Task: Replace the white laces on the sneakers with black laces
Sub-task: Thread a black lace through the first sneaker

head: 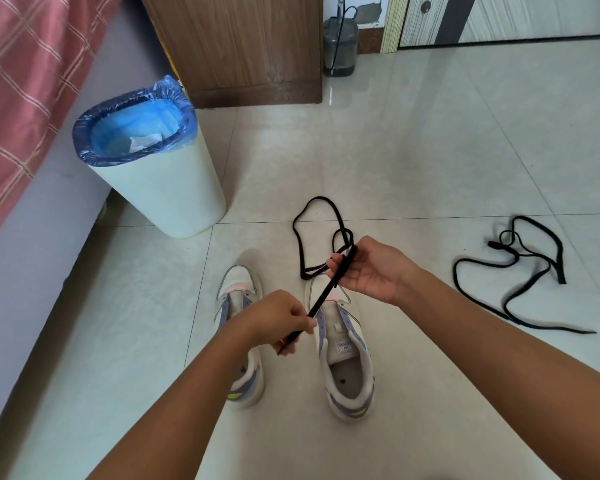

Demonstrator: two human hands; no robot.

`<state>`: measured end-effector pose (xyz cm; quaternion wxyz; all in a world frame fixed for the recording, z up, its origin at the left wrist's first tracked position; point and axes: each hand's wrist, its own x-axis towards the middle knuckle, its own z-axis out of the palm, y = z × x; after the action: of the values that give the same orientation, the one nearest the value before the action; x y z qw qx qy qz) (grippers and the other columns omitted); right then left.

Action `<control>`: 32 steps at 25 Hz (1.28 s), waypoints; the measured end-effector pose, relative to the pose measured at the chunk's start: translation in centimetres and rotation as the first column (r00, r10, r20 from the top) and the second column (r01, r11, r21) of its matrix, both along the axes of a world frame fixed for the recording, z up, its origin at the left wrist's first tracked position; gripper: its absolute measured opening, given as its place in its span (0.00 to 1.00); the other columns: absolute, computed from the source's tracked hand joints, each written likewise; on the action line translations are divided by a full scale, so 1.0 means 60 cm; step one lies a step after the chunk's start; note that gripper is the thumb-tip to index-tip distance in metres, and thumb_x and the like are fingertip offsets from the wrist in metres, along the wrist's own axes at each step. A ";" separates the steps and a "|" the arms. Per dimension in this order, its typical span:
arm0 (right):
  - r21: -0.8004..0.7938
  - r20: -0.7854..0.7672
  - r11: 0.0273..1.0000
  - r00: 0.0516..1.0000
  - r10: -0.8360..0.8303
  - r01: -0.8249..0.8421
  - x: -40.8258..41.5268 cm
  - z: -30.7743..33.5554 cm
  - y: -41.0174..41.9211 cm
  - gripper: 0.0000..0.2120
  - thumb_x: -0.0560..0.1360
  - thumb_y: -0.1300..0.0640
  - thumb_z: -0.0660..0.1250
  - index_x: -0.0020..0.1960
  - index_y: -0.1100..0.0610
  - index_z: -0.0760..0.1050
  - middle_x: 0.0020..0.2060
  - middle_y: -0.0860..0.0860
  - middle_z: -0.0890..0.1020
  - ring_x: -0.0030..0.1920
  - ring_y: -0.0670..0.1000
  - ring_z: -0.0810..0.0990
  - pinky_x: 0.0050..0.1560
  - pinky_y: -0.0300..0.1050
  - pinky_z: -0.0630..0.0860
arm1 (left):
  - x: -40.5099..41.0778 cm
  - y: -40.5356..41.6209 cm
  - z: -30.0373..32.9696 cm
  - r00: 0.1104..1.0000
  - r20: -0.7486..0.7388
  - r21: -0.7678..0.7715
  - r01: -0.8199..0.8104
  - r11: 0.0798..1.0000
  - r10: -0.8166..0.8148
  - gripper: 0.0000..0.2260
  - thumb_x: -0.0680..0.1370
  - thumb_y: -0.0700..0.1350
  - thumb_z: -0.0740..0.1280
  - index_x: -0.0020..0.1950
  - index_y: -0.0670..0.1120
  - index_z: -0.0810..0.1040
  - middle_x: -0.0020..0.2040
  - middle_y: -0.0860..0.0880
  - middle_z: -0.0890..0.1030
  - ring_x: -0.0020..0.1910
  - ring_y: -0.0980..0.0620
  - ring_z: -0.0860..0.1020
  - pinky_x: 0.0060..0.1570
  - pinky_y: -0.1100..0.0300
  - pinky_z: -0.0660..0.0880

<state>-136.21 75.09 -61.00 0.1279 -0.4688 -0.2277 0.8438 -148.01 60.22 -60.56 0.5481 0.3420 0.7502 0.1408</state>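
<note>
Both sneakers sit laceless on the floor as the left hand (284, 323) pinches one end of a black lace (329, 289) and the right hand (371, 268) grips it higher up, stretched taut above the right sneaker (347, 362). The risk is the loop (321, 233) trailing beyond the right hand's fingers: pull harder and it may cinch into a knot that will not pass an eyelet. The second black lace (513, 268) lies tangled well apart on the floor.

Pale tiled floor (412, 140) bearing two unlaced sneakers (347, 362) side by side, a loose black lace (509, 271) to their right, and a lined bin (160, 188).
</note>
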 end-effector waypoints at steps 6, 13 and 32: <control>0.040 0.003 0.988 0.988 -0.152 0.151 0.015 -0.014 0.010 0.10 0.78 0.65 0.53 0.39 0.61 0.67 0.30 0.56 0.70 0.30 0.52 0.70 0.40 0.49 0.78 | -0.026 -0.020 -0.015 0.992 -0.043 -0.111 0.111 0.988 -0.116 0.10 0.81 0.47 0.61 0.44 0.43 0.77 0.33 0.50 0.79 0.23 0.57 0.71 0.27 0.66 0.68; 0.266 0.279 0.961 0.960 -0.003 -0.074 0.022 -0.034 0.051 0.12 0.79 0.60 0.54 0.39 0.62 0.68 0.42 0.63 0.78 0.41 0.58 0.78 0.42 0.50 0.78 | -0.055 -0.034 -0.022 0.995 0.087 -0.125 -0.046 0.991 0.057 0.05 0.79 0.35 0.63 0.47 0.38 0.78 0.38 0.44 0.79 0.28 0.57 0.78 0.33 0.67 0.76; 0.214 0.149 0.905 0.928 0.341 -0.367 0.036 -0.061 0.008 0.08 0.80 0.59 0.60 0.49 0.62 0.75 0.37 0.55 0.80 0.33 0.48 0.77 0.37 0.41 0.78 | -0.024 0.022 -0.030 0.761 0.371 0.133 -0.610 0.781 0.532 0.08 0.78 0.35 0.64 0.56 0.34 0.73 0.39 0.41 0.78 0.29 0.56 0.78 0.30 0.68 0.76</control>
<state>-134.07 75.57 -64.65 0.0154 -0.4457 -0.4152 0.7929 -149.43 61.54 -62.37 0.5431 0.1333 0.6987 0.4463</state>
